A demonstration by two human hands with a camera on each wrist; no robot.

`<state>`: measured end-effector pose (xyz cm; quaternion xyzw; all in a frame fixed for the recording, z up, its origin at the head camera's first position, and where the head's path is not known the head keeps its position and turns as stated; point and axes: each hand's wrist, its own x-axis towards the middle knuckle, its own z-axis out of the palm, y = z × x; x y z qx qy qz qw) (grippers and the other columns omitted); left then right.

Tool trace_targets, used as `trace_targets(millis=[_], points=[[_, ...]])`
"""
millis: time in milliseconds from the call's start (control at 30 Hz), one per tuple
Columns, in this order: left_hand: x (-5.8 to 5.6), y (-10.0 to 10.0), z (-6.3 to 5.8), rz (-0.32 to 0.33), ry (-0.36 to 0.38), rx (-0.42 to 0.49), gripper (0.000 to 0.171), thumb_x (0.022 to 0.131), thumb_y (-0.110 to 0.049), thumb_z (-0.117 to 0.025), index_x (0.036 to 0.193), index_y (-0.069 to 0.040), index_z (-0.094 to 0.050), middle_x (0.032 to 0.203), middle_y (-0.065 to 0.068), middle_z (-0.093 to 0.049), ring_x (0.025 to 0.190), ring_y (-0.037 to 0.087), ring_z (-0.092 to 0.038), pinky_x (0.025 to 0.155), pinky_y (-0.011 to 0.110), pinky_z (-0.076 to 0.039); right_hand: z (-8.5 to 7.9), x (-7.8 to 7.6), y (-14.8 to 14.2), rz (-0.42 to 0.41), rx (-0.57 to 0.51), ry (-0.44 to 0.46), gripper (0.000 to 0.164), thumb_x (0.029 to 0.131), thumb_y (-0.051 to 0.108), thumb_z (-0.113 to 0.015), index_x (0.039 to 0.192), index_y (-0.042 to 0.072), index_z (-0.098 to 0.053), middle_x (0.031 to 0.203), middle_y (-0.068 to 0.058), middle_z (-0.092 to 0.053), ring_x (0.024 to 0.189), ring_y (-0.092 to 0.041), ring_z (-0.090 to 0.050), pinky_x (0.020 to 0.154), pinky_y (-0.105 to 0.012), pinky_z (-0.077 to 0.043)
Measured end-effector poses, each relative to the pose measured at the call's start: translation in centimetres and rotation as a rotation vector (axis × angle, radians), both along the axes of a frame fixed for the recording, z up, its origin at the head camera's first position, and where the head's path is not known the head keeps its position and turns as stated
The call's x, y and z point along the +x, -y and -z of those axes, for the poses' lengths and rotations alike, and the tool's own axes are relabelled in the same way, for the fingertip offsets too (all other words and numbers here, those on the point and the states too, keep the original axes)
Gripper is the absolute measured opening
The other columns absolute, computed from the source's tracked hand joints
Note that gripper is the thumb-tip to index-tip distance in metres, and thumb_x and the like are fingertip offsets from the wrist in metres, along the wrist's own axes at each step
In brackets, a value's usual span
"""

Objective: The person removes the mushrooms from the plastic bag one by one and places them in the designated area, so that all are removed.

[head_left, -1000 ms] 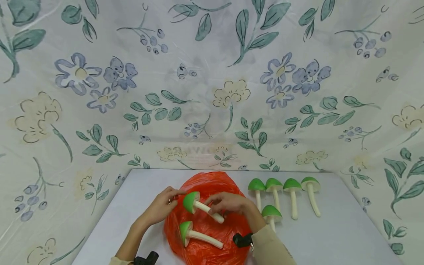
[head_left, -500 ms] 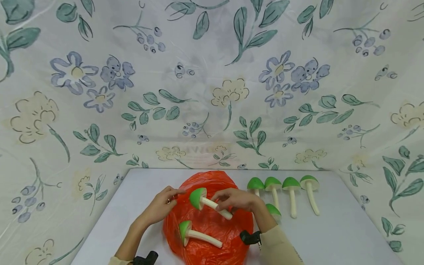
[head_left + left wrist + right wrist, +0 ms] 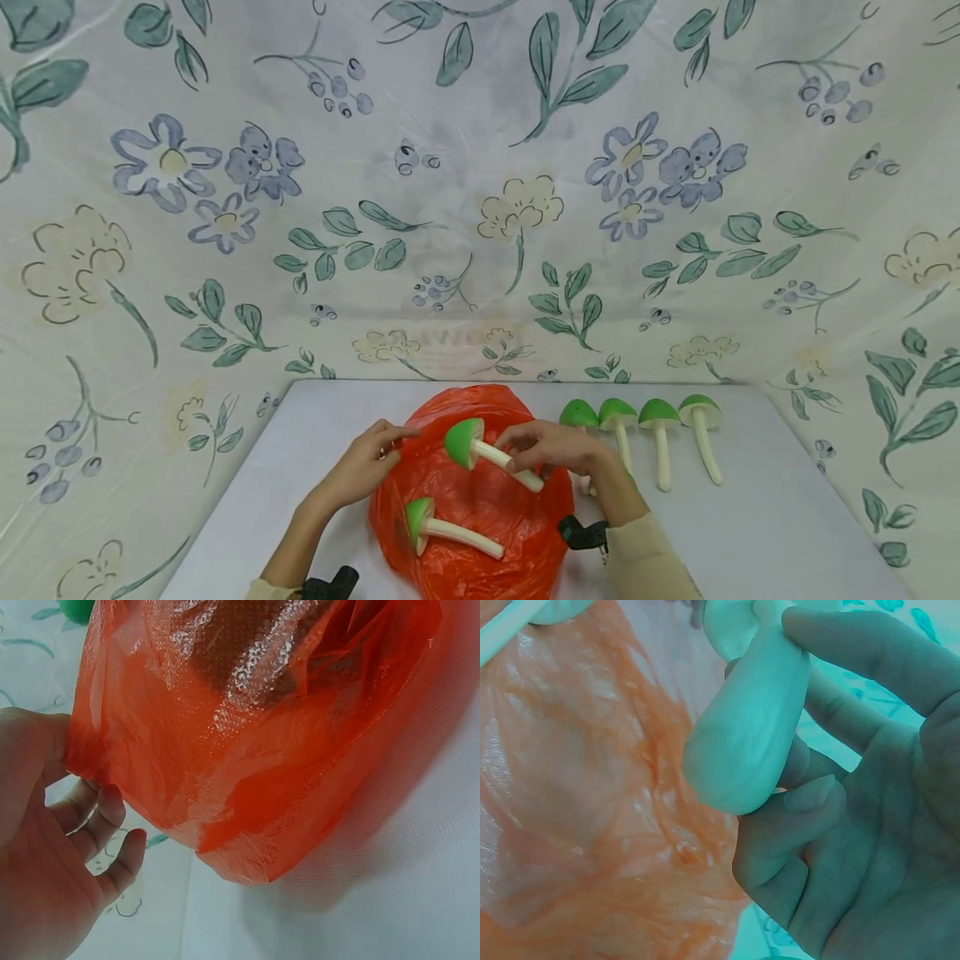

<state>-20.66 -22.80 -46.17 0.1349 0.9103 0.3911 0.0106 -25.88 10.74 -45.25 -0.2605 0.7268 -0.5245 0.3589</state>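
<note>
A model mushroom (image 3: 463, 443) with a green cap and cream stem is held over the red plastic bag (image 3: 480, 404). My right hand (image 3: 558, 448) pinches its stem (image 3: 746, 727) between thumb and fingers, close to the thick lower end, as the right wrist view shows. On the left, my left hand (image 3: 363, 468) grips the bag's edge; its other fingers (image 3: 124, 862) are loosely bent in the left wrist view. A second green-capped mushroom (image 3: 457, 535) lies on the bag with its cap to the left.
Several similar mushrooms (image 3: 660, 442) lie in a row at the back right of the white table (image 3: 757, 533). One more is mostly hidden behind my right arm. A flower-patterned sheet (image 3: 450, 275) hangs behind the table and along its sides.
My right hand has moved right and slightly up, carrying the mushroom with it. The left hand stays at the bag's edge, and the mushroom lying on the bag has not moved.
</note>
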Motion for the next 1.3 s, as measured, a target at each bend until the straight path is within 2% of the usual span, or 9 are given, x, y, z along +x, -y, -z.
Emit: trace_targets(millis=[167,333,500,667,833,1100,1300], points=[[-0.2,0.0,-0.1,0.012,-0.006,0.007,0.037,0.096,0.004,-0.053,0.128,-0.006,-0.067,0.104,0.012,-0.057,0.086,0.02,-0.047,0.069,0.026,-0.043,-0.7,0.0,-1.4,0.016,-0.002,-0.035,0.03,0.091,0.018,-0.069,0.12,0.01,-0.068,0.086,-0.003,-0.059,0.062,-0.016,-0.053,0.054,-0.029,-0.048],[-0.3,0.0,0.3,0.003,-0.003,0.006,0.037,0.095,0.004,-0.054,0.127,-0.007,-0.068,0.102,0.011,-0.058,0.086,0.019,-0.047,0.068,0.025,-0.044,-0.8,-0.1,-2.9,0.012,0.006,-0.088,0.03,0.091,0.021,-0.069,0.119,0.01,-0.068,0.084,-0.003,-0.059,0.055,-0.016,-0.047,0.05,-0.027,-0.044],[-0.4,0.0,0.5,0.004,-0.012,0.0,0.037,0.095,0.004,-0.053,0.127,-0.007,-0.068,0.103,0.012,-0.058,0.086,0.019,-0.047,0.067,0.025,-0.043,-0.7,0.6,-4.8,0.042,0.018,-0.101,0.029,0.09,0.022,-0.07,0.117,0.011,-0.068,0.091,-0.003,-0.062,0.059,-0.015,-0.048,0.05,-0.027,-0.044],[-0.5,-0.1,0.4,-0.006,-0.002,-0.005,0.037,0.095,0.003,-0.054,0.127,-0.007,-0.068,0.103,0.013,-0.057,0.087,0.02,-0.047,0.067,0.025,-0.043,-1.0,1.5,-6.4,0.064,-0.001,-0.1,0.03,0.091,0.019,-0.069,0.118,0.008,-0.067,0.091,-0.005,-0.06,0.062,-0.017,-0.048,0.05,-0.027,-0.042],[-0.5,-0.1,0.5,-0.008,0.01,-0.003,0.037,0.095,0.003,-0.054,0.128,-0.007,-0.068,0.103,0.013,-0.058,0.087,0.021,-0.047,0.068,0.025,-0.044,-0.8,2.4,-8.2,0.13,-0.001,-0.132,0.031,0.091,0.02,-0.07,0.119,0.008,-0.067,0.096,-0.007,-0.064,0.064,-0.015,-0.052,0.051,-0.026,-0.042],[-0.5,-0.3,0.5,0.002,0.005,0.011,0.037,0.095,0.004,-0.054,0.126,-0.008,-0.068,0.103,0.012,-0.058,0.087,0.02,-0.047,0.068,0.025,-0.044,-0.2,3.5,-11.0,0.228,-0.026,-0.157,0.033,0.093,0.019,-0.068,0.122,0.003,-0.065,0.102,-0.013,-0.06,0.069,-0.016,-0.051,0.053,-0.025,-0.041],[-0.5,-0.3,0.3,-0.004,0.006,0.012,0.036,0.095,0.003,-0.054,0.127,-0.007,-0.068,0.104,0.011,-0.058,0.087,0.019,-0.048,0.069,0.024,-0.045,-0.3,4.2,-12.5,0.249,-0.04,-0.175,0.038,0.095,0.018,-0.065,0.125,-0.004,-0.061,0.107,-0.015,-0.06,0.072,-0.017,-0.053,0.055,-0.025,-0.043]])
